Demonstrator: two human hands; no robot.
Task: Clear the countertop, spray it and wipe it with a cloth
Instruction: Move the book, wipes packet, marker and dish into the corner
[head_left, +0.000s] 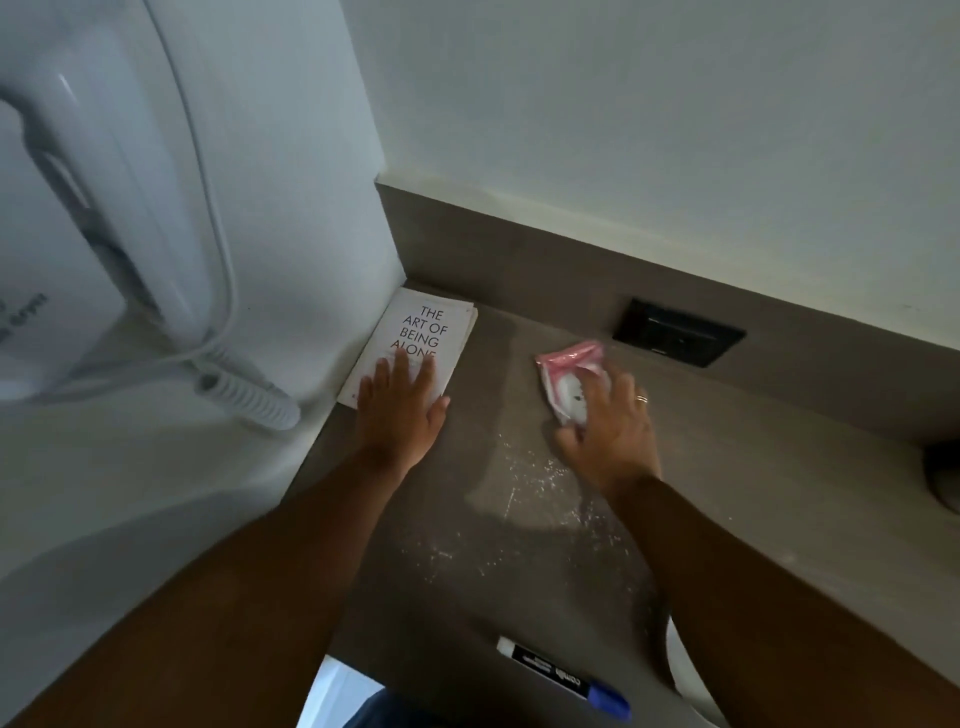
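Grey desk (519, 571): left hand (400, 410) flat on book (415, 338), right hand (608, 431) clamped on packet (566, 374); lifting either could smear the white specks (535, 478).

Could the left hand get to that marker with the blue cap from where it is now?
Probably yes. The left hand lies flat on the book, holding nothing, and the marker lies at the near edge of the countertop with nothing between them.

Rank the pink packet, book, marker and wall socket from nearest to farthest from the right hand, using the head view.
From the right hand:
1. Pink packet, under its fingers.
2. Wall socket, behind it on the backsplash.
3. Book, far-left corner.
4. Marker, near counter edge.
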